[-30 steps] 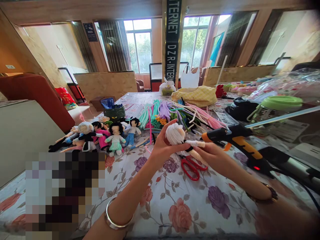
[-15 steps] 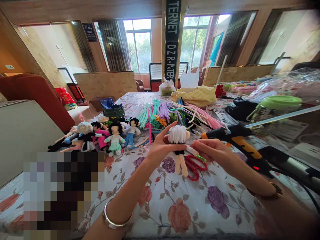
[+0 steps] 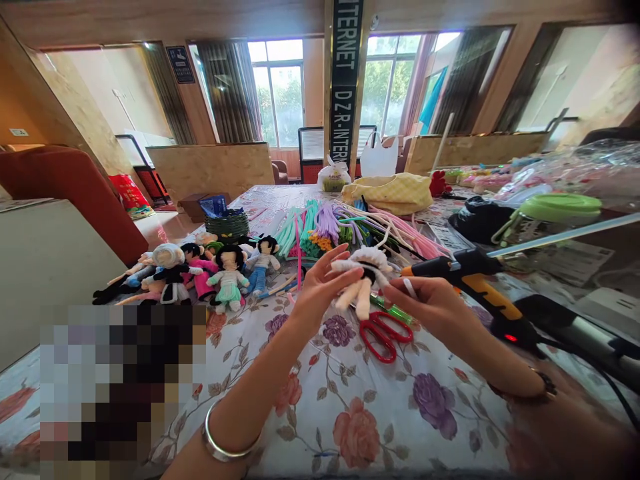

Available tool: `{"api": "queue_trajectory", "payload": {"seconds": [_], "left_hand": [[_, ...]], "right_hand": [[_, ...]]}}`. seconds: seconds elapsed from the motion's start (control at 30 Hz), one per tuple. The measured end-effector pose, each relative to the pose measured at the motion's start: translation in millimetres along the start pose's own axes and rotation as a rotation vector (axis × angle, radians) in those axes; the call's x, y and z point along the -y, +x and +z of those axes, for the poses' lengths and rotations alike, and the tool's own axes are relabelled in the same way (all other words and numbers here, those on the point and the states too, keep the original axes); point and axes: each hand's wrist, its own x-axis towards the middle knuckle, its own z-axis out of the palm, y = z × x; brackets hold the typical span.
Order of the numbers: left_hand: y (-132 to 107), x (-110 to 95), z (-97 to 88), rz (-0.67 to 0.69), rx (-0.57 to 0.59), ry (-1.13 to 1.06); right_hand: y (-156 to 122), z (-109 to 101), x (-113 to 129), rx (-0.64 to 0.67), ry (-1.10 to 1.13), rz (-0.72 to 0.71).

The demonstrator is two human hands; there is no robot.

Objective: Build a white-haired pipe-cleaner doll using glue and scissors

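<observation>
A small pipe-cleaner doll (image 3: 367, 275) with white hair, a black top and cream legs is held above the table, its head tipped away. My left hand (image 3: 317, 287) grips it from the left, thumb across its body. From the right, my right hand (image 3: 430, 303) pinches a white pipe cleaner (image 3: 410, 288) at the doll's arm; its end pokes out between the fingers. Whether that strip is joined to the arm I cannot tell. Beneath the hands lie red-handled scissors (image 3: 385, 335) and a green tool (image 3: 393, 310), partly hidden.
A glue gun (image 3: 480, 280) with a lit red light stands at right, its cable trailing. Several finished dolls (image 3: 230, 277) sit at left. Bundles of coloured pipe cleaners (image 3: 330, 223) lie behind the hands. Farther right is a green-lidded jar (image 3: 560, 207).
The doll has tipped from upright, its head going back and its legs lifting towards me. My right hand has shifted slightly, and a white end now shows between its fingers.
</observation>
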Motion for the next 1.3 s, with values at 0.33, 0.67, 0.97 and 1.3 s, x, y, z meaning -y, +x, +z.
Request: {"api": "queue_trajectory", "payload": {"seconds": [0.33, 0.67, 0.97, 1.3], "left_hand": [[-13.0, -12.6, 7.9, 0.135, 0.180, 0.154], [-17.9, 2.1, 6.9, -0.238, 0.679, 0.242], [-14.9, 24.3, 16.8, -0.224, 0.259, -0.057], [-19.5, 17.6, 20.4, -0.081, 0.105, -0.071]], "right_hand": [[0.6, 6.4, -1.1, -0.451, -0.355, -0.151], [-5.3, 11.6, -2.9, -0.514, -0.385, -0.235], [-7.1, 13.0, 4.2, -0.381, -0.299, -0.164], [-6.0, 15.3, 4.9, -0.274, -0.295, -0.217]]}}
